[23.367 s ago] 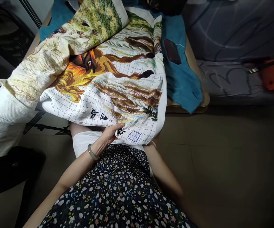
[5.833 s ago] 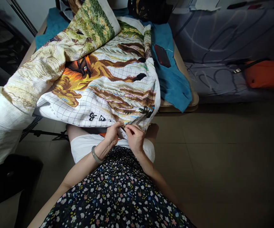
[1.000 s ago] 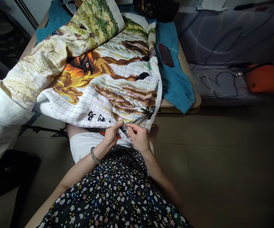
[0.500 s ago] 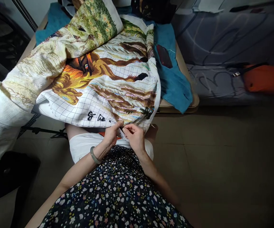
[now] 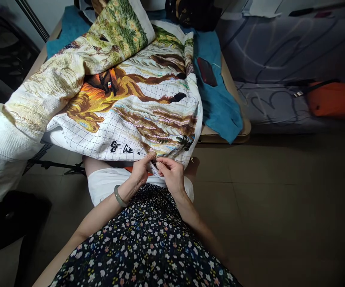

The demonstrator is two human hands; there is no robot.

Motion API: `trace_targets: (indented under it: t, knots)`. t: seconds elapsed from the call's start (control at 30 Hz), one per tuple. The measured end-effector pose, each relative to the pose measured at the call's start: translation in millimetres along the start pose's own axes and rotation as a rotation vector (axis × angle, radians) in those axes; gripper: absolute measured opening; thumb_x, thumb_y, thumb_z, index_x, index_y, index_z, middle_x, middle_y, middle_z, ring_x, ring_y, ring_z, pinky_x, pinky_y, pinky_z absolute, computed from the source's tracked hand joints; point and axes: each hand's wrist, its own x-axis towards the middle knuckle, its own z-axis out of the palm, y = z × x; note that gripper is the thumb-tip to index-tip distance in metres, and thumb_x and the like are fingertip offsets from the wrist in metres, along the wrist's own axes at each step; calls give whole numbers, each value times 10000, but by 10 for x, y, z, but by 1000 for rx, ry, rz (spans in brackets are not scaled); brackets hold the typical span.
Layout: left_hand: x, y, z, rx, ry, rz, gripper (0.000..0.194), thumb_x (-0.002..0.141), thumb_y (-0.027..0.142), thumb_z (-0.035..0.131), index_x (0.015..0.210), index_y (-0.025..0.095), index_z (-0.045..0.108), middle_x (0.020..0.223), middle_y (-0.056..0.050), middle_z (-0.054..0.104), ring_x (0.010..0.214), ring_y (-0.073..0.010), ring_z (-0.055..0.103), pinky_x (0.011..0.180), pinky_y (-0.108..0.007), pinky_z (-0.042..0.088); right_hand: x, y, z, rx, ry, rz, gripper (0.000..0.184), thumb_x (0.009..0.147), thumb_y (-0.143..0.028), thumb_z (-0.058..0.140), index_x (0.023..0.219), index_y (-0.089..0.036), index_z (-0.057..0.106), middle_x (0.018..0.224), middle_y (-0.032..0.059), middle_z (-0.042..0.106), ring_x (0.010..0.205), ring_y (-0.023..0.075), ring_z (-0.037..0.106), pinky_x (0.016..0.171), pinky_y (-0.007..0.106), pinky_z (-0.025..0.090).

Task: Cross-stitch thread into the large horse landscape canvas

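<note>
Pinching the embroidered cloth's (image 5: 124,115) near edge, both hands (image 5: 157,169) meet, fingertips together.

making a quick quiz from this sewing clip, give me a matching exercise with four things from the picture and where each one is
Things:
1. bracelet
2. dark phone
3. orange cushion
4. right hand

Places:
A. on the blue cloth, right of the embroidery
B. at the near edge of the embroidered canvas, fingers pinched beside the left hand
C. far right, on the grey sofa
D. round the left wrist

Pairs: 1-D, 2-A, 3-C, 4-B
</note>
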Motion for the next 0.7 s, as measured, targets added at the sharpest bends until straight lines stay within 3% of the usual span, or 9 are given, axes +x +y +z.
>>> trace_targets:
  t: [0.47,0.7]
  knots:
    - [8,-10,-7,-3,14,-17,297,477,237,832,687,142,644,651,-2,630,641,-124,574,649,-264,436,39,26,-35,-50,-44,-58,274,695,-324,644,884,-136,708,647,15,639,466,77,475,455,208,432]
    - [-17,8,9,7,4,-17,290,484,234,826,679,137,634,614,5,603,589,-117,553,613,-264,416,92,25,-27,44,-89,8,232,659,-306,660,809,-131,688,491,-37,537,400,70,414,392,201,353]
